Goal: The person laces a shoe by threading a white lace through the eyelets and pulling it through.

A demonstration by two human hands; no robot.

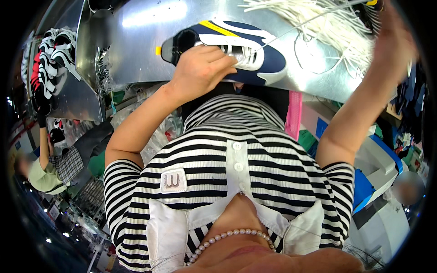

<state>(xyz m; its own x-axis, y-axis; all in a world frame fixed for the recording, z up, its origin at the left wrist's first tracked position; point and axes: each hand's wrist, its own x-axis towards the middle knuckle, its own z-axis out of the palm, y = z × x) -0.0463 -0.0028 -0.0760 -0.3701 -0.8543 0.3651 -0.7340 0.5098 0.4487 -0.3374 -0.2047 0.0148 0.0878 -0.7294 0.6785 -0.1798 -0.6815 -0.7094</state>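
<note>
A navy shoe upper [274, 57] with white overlays and a yellow stripe lies sideways on a shiny metal table. My left hand [202, 68] lies over its lacing area, fingers bent together and gripping the upper near the eyelets; the fingertips are partly hidden. From the eyelets a thin pale cord [300, 26] runs taut to the upper right. At its far end, near my right hand [393, 41], a small yellow piece [372, 2] shows. My right hand is raised at the right rim, smeared by motion, and its fingers cannot be made out.
A heap of white shoelaces [327, 27] covers the far right of the metal table [141, 50]. On the left, several black, white and red shoe pieces [57, 52] rest on another metal surface. A co-worker [50, 170] is at the left. Below the table on the right hangs a pink strip [294, 116].
</note>
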